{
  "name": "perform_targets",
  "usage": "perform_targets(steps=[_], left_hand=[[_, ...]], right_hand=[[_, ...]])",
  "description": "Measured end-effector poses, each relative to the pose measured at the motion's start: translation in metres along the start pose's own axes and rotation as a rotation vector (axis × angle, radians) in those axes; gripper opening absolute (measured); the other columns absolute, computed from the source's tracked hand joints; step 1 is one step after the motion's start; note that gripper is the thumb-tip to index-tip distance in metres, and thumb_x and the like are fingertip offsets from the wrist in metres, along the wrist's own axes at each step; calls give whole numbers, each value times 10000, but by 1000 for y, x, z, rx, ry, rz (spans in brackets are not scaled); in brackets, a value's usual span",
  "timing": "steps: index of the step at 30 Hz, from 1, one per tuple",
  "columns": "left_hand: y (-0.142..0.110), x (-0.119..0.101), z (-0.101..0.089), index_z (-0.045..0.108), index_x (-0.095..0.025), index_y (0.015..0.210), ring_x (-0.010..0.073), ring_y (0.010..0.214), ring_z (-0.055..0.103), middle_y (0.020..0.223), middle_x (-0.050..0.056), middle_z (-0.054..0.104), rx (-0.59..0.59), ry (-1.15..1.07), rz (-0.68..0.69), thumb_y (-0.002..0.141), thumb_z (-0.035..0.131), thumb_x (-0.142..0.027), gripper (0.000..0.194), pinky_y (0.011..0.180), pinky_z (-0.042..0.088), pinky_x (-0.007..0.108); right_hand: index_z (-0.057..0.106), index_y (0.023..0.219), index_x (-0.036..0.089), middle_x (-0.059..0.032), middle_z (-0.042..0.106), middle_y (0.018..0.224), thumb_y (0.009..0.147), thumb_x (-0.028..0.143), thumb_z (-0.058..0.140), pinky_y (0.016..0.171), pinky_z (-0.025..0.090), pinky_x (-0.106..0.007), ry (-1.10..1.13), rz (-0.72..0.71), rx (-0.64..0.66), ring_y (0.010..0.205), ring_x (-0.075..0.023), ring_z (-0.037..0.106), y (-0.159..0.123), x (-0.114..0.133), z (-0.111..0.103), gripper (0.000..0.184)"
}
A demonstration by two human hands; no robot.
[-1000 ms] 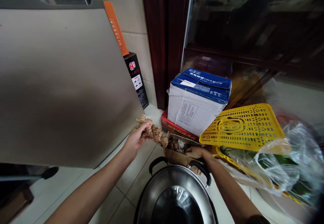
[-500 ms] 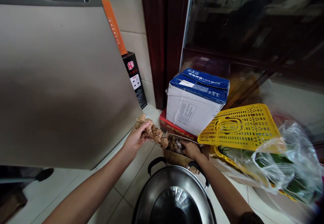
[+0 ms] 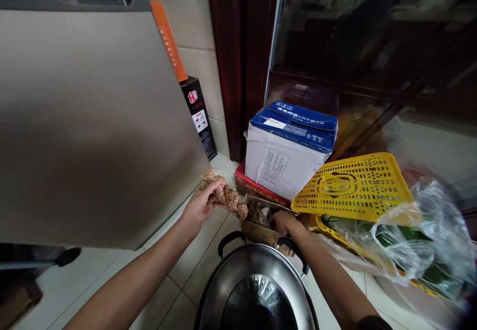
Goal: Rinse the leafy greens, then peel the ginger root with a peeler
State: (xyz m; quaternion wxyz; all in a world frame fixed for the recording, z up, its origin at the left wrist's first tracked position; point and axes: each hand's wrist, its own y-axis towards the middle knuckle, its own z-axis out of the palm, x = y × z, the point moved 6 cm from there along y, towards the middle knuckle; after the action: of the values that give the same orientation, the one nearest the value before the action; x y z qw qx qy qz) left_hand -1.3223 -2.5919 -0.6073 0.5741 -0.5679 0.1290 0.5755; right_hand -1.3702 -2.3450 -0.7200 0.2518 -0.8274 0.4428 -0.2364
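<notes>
Left hand (image 3: 201,205) grips knobbly brown root (image 3: 234,202); right hand (image 3: 286,222), grip indiscernible, reaches into brown cardboard box (image 3: 257,233), whose rim any withdrawal must clear.

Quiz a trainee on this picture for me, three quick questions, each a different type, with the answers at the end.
1. True or false: the left hand holds a ginger root while the right hand reaches into an open cardboard box.
2. What is directly under the blue and white carton?
a) the yellow basket lid
b) the red box
c) the ginger root
3. Fill in the blank: the steel pot shows ____ black handles.

Key: 1 true; 2 b; 3 two.
</notes>
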Motion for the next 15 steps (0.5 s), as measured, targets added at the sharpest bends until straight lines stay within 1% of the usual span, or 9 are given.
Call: perform_targets(steps=[2,4,6,7,9,10,12,14,15], left_hand=[[0,0,2,632,-151,877,158,617,633,739,19,678,11,-1,0,593,715,-309,335,543,531,281],[1,2,5,634,-156,882,154,620,632,743,14,679,16,-9,-5,589,716,-303,338,541,527,272],[1,4,7,636,-153,885,153,622,632,747,17,680,24,-11,-8,587,718,-301,343,539,521,263],[1,5,8,637,-148,883,155,624,633,749,21,680,34,-7,-7,585,720,-304,347,540,520,262],[0,7,10,639,-139,878,160,630,634,748,29,679,53,5,-4,585,724,-314,352,547,520,265],[0,7,10,639,-137,874,160,629,634,743,29,679,54,11,-5,585,725,-318,352,549,521,265],[0,8,8,639,-141,871,156,620,630,735,23,677,46,15,-8,586,725,-317,346,548,522,266],[1,7,6,637,-143,869,156,615,628,732,22,677,34,10,-10,591,721,-312,336,549,526,272],[2,7,5,635,-144,871,159,619,631,735,24,677,29,5,-12,594,718,-308,333,552,529,278]], right_hand=[[530,1206,236,-84,603,1138,697,209,560,812,421,-285,37,-71,-102,1032,-223,559,-6,8,-8,511],[377,1328,268,-70,524,1241,700,208,561,865,394,-273,70,-189,-215,1103,-209,509,-11,18,-17,657],[316,1358,307,-71,517,1244,693,198,574,864,402,-288,58,-287,-250,1082,-218,527,-11,28,-21,722],[328,1350,330,-71,539,1219,704,197,568,856,411,-303,34,-289,-230,1056,-224,548,-9,30,-21,701],[400,1306,346,-79,597,1147,746,196,536,839,427,-337,-20,-186,-161,1014,-233,580,-3,26,-18,596],[452,1274,324,-98,619,1110,761,185,519,829,434,-356,-37,-115,-137,1001,-243,589,-1,23,-17,535],[569,1172,227,-159,648,1037,764,151,507,786,455,-390,-49,1,-112,964,-276,608,-2,14,-14,419],[662,1009,122,-224,659,951,733,117,525,725,474,-412,-52,69,-92,899,-315,628,-6,7,-11,308],[686,927,92,-241,663,913,715,104,535,705,478,-414,-52,91,-83,871,-327,635,-9,4,-10,261]])
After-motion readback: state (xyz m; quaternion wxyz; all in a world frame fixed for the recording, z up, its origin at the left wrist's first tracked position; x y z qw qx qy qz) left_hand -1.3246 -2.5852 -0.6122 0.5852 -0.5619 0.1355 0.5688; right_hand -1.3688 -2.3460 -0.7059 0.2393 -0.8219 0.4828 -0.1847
